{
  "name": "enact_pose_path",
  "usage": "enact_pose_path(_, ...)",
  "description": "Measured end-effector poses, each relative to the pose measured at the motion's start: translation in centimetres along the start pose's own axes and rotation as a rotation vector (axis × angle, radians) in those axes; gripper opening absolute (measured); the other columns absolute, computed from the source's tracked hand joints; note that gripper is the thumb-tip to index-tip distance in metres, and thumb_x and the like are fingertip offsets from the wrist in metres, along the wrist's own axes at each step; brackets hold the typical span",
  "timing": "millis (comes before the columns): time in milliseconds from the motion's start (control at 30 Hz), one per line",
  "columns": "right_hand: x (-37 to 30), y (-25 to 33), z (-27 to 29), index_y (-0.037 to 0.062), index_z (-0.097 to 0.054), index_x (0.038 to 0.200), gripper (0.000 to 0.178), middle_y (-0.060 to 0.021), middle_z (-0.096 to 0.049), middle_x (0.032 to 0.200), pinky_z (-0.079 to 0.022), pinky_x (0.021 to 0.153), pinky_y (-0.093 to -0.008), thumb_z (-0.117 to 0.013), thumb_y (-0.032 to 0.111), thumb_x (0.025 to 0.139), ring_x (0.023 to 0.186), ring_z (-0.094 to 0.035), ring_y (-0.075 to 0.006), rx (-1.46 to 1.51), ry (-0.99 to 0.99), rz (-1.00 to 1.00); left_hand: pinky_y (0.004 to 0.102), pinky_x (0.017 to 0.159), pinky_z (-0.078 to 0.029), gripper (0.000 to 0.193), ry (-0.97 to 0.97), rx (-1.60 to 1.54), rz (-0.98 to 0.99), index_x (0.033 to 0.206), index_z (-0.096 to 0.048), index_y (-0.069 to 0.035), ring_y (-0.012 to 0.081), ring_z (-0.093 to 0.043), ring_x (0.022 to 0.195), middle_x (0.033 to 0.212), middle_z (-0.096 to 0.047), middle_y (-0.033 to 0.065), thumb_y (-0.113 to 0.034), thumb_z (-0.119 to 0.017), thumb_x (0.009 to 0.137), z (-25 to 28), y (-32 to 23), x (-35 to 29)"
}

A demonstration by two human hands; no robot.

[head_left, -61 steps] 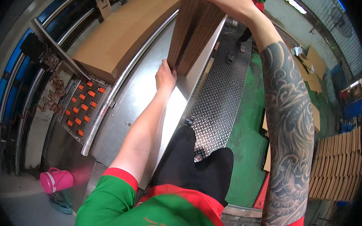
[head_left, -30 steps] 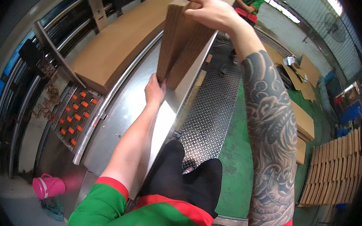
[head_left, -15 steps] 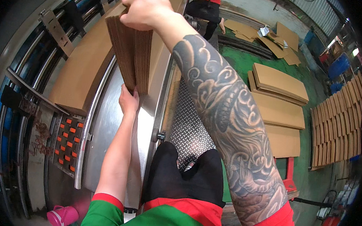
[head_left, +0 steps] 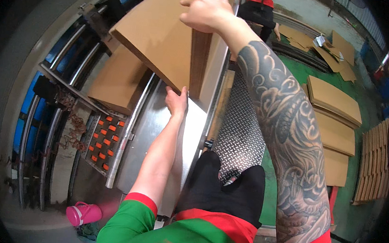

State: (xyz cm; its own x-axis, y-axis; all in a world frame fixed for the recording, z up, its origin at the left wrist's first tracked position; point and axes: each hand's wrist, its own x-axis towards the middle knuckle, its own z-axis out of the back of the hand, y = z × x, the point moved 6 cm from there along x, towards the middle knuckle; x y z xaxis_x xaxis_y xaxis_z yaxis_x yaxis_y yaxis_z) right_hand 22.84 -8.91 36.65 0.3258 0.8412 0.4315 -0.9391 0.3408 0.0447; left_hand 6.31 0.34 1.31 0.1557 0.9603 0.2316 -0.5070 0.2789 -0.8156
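A bundle of brown cardboard sheets (head_left: 157, 40) leans to the left with its broad face turned up, over the steel table (head_left: 157, 132). Close against its right side, more cardboard sheets (head_left: 214, 62) stand on edge. My right hand (head_left: 207, 13) is closed over the top near corner of the bundle. Below, my left hand (head_left: 177, 102) grips its lower corner, thumb up along the edge; part of those fingers is hidden by the cardboard. On the machine bed to the left lies another cardboard stack (head_left: 118, 78), partly covered by the leaning bundle.
A plate with orange rollers (head_left: 105, 142) and metal rails (head_left: 64, 44) are at left. A pink jug (head_left: 83, 214) stands on the floor. Cardboard piles (head_left: 333, 102) lie at right beyond the diamond-plate step (head_left: 241, 129). Another person (head_left: 258, 13) sits at the far end.
The bundle's left part has tipped over to the left, so its broad face now shows. Both hands stay on the cardboard, and the whole view has shifted.
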Motion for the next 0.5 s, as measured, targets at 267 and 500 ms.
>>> enact_pose_path(267,-1.0,-1.5,-0.4,0.0229,-0.069,0.142,0.055,-0.0131,-0.069,0.14,-0.034,0.121,-0.0587,-0.051,0.03,0.091,0.139,-0.059,-0.03,0.034,0.033,-0.045,0.0459,0.096,-0.056,0.051,0.084,-0.236,0.268,0.123,-0.063,-0.001,0.0342,-0.073,0.105,0.114,-0.075,0.0182,-0.038,-0.081,0.093,-0.8,4.3,5.0)
enact_pose_path(500,-0.5,-1.5,-2.1,0.0194,-0.074,0.133,0.048,-0.0143,-0.071,0.137,-0.033,0.122,-0.0597,-0.051,0.029,0.091,0.137,-0.06,-0.032,0.105,0.072,-0.028,0.041,0.087,-0.065,0.027,0.34,-0.907,0.703,0.126,-0.061,-0.004,0.0271,-0.068,0.101,0.123,-0.064,0.0141,-0.016,-0.071,0.103,-2.2,6.6,7.0)
